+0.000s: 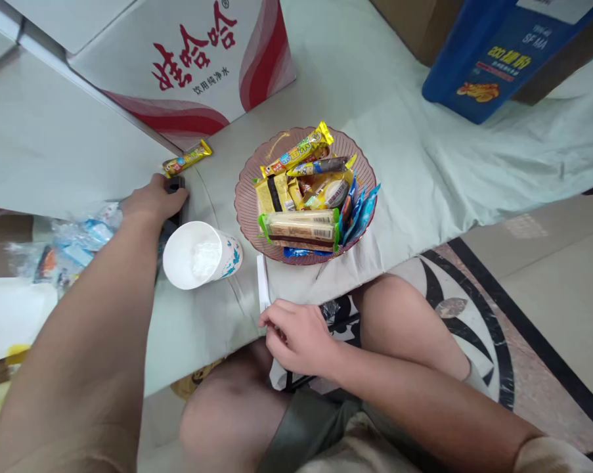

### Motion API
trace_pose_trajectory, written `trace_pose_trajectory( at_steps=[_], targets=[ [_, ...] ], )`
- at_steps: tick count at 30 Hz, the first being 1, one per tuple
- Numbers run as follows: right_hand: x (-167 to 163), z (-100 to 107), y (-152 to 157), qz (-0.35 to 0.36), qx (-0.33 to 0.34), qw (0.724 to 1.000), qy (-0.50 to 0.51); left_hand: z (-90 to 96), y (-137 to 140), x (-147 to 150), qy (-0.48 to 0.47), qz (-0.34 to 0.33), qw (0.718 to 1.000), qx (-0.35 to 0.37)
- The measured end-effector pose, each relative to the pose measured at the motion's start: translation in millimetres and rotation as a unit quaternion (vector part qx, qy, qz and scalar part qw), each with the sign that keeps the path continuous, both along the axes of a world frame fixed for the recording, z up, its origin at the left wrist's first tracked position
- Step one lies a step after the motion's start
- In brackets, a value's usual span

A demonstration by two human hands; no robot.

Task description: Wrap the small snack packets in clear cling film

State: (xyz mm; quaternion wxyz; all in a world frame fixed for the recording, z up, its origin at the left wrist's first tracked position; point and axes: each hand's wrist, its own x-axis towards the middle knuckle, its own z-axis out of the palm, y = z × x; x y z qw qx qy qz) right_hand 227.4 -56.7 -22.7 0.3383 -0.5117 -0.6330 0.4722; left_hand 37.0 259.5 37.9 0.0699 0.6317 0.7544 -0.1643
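Observation:
My left hand (151, 200) reaches to the table's left side, its thumb and fingers closed around a dark, flat object (176, 185) that it mostly hides. Just beyond those fingers lies a yellow wrapped snack bar (186, 158). A white paper cup (197, 255) with a blue leaf pattern is tilted towards me, clear plastic inside it. At the table's near edge my right hand (299, 334) is curled, its fingertips at the lower end of a thin white strip (263, 282). A pinkish ribbed glass bowl (247, 197) holds several wrapped snacks (301, 226) in front of me.
White cartons (178, 66) with red print stand at the back left. A blue plastic jug (503, 62) and a brown cardboard box (414, 23) are at the back right. Crumpled plastic wrappers (74, 243) lie left, beyond my forearm. A pale cloth (424, 177) covers the table.

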Motion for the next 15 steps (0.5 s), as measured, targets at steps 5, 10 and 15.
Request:
trace_pose_trajectory(
  at_steps=[5, 10, 15],
  targets=[
    [1, -3, -1, 0.004, 0.01, 1.0, -0.001, 7.6, -4, 12, 0.028, 0.063, 0.998, 0.0],
    [2, -1, -1, 0.003, 0.01, 1.0, 0.004, -1.1, 2, 4, -0.011, 0.067, 0.997, 0.025],
    [2, 3, 3, -0.014, -0.007, 1.0, 0.024, 0.5, -11, -2, -0.09, 0.073, 0.988, 0.099]
  ],
)
